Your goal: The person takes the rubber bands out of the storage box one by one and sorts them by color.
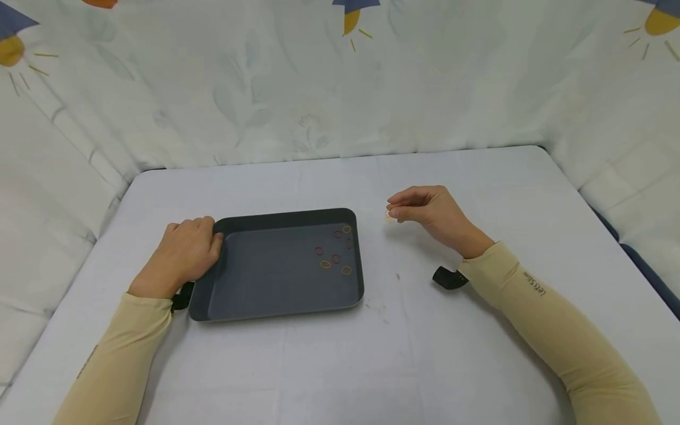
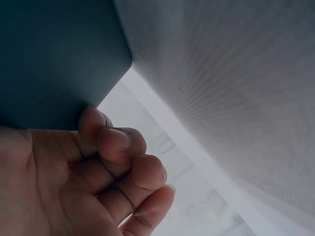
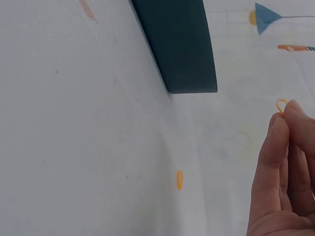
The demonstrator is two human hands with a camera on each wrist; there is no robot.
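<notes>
A dark grey tray (image 1: 276, 307) lies on the white table, with several small red and orange rubber bands (image 1: 336, 251) in its right half. My left hand (image 1: 186, 251) rests against the tray's far left corner (image 2: 74, 64), fingers curled at the wall. My right hand (image 1: 422, 209) hovers to the right of the tray and pinches a small orange rubber band (image 3: 281, 105) between its fingertips (image 3: 290, 118). Another orange rubber band (image 3: 179, 180) lies on the table below that hand.
The white table (image 1: 478, 354) is walled in by a patterned cloth backdrop (image 1: 319, 88) on three sides. Black wrist straps (image 1: 448, 277) show at both sleeves. A few small specks (image 1: 382, 307) mark the cloth by the tray's near right corner.
</notes>
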